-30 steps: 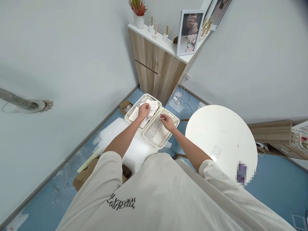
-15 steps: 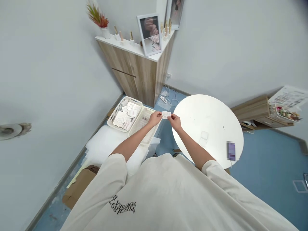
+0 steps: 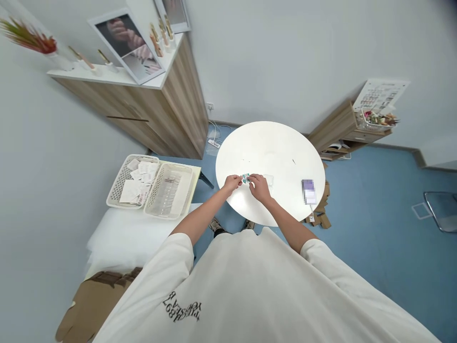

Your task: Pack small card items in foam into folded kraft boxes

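Observation:
Both my hands are over the near left part of a round white table (image 3: 271, 143). Between them is a small white card with teal-green oval spots (image 3: 244, 179). My left hand (image 3: 233, 183) pinches the card's left edge. On the other side, the fingers of my right hand (image 3: 259, 186) close on its right edge and partly cover it. What the green spots are is too small to tell. A clear, flat piece (image 3: 269, 181) lies on the table just right of my right hand.
Two white baskets stand at the left; one basket (image 3: 111, 191) holds white cards, the other basket (image 3: 188, 190) clear packets. A pixelated purple thing (image 3: 308, 191) lies at the table's right. A wooden cabinet (image 3: 185, 95) stands behind, cardboard (image 3: 93, 305) at lower left.
My view and both hands have swung right, from beside the baskets to over the round table. The card showed a white printed face before; now green spots show.

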The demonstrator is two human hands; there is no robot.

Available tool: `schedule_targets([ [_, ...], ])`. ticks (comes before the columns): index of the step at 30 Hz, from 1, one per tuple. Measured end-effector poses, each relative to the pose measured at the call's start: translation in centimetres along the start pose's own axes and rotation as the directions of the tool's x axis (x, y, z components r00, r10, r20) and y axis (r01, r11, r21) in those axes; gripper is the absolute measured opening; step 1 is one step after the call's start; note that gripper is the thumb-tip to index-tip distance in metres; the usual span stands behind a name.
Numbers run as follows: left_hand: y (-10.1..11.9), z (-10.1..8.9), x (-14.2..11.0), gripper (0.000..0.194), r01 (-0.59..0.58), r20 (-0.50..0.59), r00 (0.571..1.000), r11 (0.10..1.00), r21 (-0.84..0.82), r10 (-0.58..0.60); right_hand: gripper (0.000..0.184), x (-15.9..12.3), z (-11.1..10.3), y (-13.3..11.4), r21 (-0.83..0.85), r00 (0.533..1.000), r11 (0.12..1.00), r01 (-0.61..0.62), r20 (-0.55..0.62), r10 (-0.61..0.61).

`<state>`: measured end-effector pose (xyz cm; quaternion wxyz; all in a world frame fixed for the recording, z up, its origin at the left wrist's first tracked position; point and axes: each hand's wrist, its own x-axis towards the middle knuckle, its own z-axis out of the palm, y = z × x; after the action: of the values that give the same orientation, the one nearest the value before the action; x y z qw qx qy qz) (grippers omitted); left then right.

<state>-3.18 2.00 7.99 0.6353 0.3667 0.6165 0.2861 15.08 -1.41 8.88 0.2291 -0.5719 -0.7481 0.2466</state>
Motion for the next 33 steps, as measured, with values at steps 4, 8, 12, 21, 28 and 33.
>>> schedule_targets([
  [4, -1.3, 4.5, 0.5, 0.032, -0.103, 0.049, 0.994, 0.983, 0.151, 0.097, 0.042, -2.6, -1.7, 4.8, 0.292, 0.955, 0.920, -0.263, -0.059, 0.291],
  [8, -2.9, 7.8, 0.9, 0.031, -0.161, 0.087, 0.986, 0.962, 0.219, 0.145, 0.038, -4.2, -2.5, 8.4, 0.524, 0.863, 0.715, -0.463, 0.082, 0.499],
  [12, -4.3, 10.0, 1.3, 0.030, -0.150, 0.073, 0.988, 0.947, 0.285, 0.135, 0.040, -5.2, -3.0, 10.2, 0.620, 0.829, 0.601, -0.505, 0.155, 0.537],
  [21, -7.0, 12.9, 3.0, 0.020, 0.078, -0.005, 0.997, 0.971, 0.228, -0.078, 0.036, -7.1, -2.9, 13.4, 0.490, 0.675, 0.561, -0.668, 0.080, 0.734],
  [28, -8.3, 13.7, 2.9, 0.042, 0.140, 0.096, 0.982, 0.970, 0.200, -0.162, 0.030, -6.6, -0.1, 15.5, 0.428, 0.627, 0.557, -0.712, 0.029, 0.778],
  [33, -8.4, 13.6, 3.0, 0.044, 0.154, 0.129, 0.974, 0.963, 0.222, -0.186, 0.030, -6.2, 0.8, 15.9, 0.368, 0.614, 0.558, -0.744, 0.046, 0.788],
])
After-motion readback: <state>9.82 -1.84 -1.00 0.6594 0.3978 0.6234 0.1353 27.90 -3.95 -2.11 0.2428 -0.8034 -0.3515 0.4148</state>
